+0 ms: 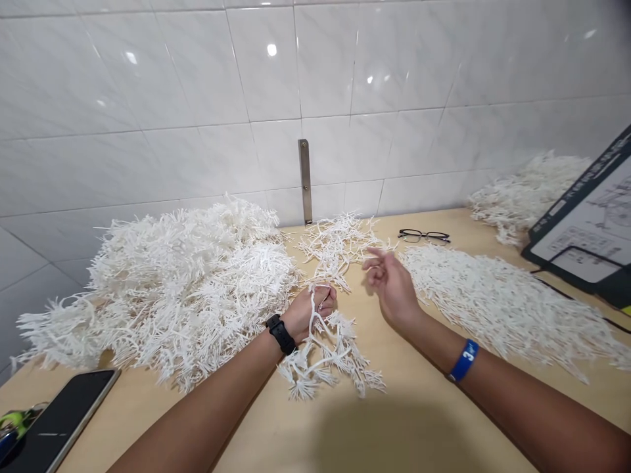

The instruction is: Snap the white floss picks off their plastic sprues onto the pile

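- The left hand is curled in a narrow grip on a branched white piece, which hangs over the middle of the bench, its tips fanning toward the near edge.
- Best, I judge, to pinch the piece by its thick stem and leave the fine tips loose; they look easily bent or tangled.
- The right hand appears empty, fingers loosely curled and forefinger extended, near a small loose heap toward the far edge. Spreading thumb and forefinger before closing on a single strand should avoid dragging its neighbours.
- Keeping the sleeveless forearms off the large pile on the left and the flat spread on the right would prevent snagging.
- The left fingertips are partly hidden, so their exact contact with the stem is unclear.
- Whether the right fingertips touch the small heap, I cannot tell.
- The bench's near edge is out of frame.
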`<action>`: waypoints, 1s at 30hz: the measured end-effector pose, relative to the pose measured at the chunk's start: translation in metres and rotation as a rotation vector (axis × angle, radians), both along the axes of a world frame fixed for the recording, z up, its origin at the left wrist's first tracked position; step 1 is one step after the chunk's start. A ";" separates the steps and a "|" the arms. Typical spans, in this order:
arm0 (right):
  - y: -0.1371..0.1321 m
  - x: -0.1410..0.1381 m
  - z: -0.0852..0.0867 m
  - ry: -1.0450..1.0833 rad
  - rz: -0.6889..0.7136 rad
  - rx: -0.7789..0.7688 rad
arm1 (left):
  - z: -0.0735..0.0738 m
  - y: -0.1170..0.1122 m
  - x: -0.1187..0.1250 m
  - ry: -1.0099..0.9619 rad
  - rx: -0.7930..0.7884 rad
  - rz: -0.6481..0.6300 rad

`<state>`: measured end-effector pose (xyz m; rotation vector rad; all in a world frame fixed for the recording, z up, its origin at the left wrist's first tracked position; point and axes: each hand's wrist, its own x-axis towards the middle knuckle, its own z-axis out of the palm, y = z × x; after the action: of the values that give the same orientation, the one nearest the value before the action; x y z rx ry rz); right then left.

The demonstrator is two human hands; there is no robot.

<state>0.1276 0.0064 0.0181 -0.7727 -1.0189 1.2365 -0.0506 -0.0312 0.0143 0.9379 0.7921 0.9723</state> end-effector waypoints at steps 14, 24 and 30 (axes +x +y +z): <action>-0.010 -0.011 -0.014 -0.677 0.354 0.216 | -0.006 0.002 0.003 0.071 0.072 0.038; -0.023 -0.014 -0.003 -0.889 0.390 0.270 | -0.001 -0.006 0.007 0.228 0.224 0.087; -0.024 -0.015 -0.008 -0.847 0.544 0.116 | -0.003 -0.006 0.005 0.350 0.285 0.099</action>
<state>0.1121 -0.0177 0.0102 -0.9890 -2.0781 1.2931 -0.0456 -0.0374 0.0116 1.3502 1.0176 1.0388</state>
